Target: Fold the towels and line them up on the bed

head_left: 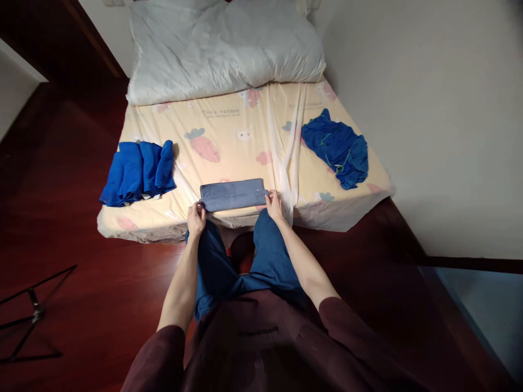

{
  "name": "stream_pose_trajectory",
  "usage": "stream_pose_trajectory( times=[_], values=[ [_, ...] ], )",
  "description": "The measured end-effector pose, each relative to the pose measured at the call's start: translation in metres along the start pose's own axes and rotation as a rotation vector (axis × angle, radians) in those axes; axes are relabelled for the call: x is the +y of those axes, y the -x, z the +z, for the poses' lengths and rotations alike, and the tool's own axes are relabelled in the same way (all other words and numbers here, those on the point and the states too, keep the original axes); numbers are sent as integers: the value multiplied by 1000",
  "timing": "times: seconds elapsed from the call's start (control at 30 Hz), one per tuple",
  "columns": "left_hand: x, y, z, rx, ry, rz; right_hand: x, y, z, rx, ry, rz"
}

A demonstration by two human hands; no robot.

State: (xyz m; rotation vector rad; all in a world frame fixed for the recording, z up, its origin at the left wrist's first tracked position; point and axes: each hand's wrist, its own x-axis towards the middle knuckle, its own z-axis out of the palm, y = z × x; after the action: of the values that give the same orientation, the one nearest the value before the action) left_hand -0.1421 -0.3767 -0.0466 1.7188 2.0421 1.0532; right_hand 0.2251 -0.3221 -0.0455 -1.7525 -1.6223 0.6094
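Note:
A grey-blue towel [232, 195], folded into a long flat strip, lies near the front edge of the bed. My left hand [196, 218] pinches its lower left corner, fingers closed. At the opposite short end, my right hand [273, 205] has thumb and fingers closed on the towel's right edge. To the left sits a row of folded bright blue cloths [139, 172], partly overlapping. A crumpled blue cloth [337, 148] with thin green cord or trim lies on the right side of the bed.
The bed [241, 158] has a pale yellow sheet printed with carrots and rabbits, under thin clear plastic. A bulky whitish bedding bundle [229, 49] fills its far end. A wall [429, 109] stands at right; black stand legs [35, 313] are on the dark red floor at left.

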Motion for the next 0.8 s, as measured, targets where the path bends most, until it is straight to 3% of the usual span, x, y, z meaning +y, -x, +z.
stream_pose_trajectory(
  times=[0.43,0.6,0.7,0.8],
  values=[
    [5,0,-2,35,-78,-34,-11,2,-2,-1,122,49],
    [9,1,-5,79,-74,99,-8,5,-4,96,107,-162],
    [10,2,-3,18,5,241,-7,6,-4,100,95,-303],
    [8,1,0,-49,28,287,-8,6,-3,77,95,-333]
  ],
)
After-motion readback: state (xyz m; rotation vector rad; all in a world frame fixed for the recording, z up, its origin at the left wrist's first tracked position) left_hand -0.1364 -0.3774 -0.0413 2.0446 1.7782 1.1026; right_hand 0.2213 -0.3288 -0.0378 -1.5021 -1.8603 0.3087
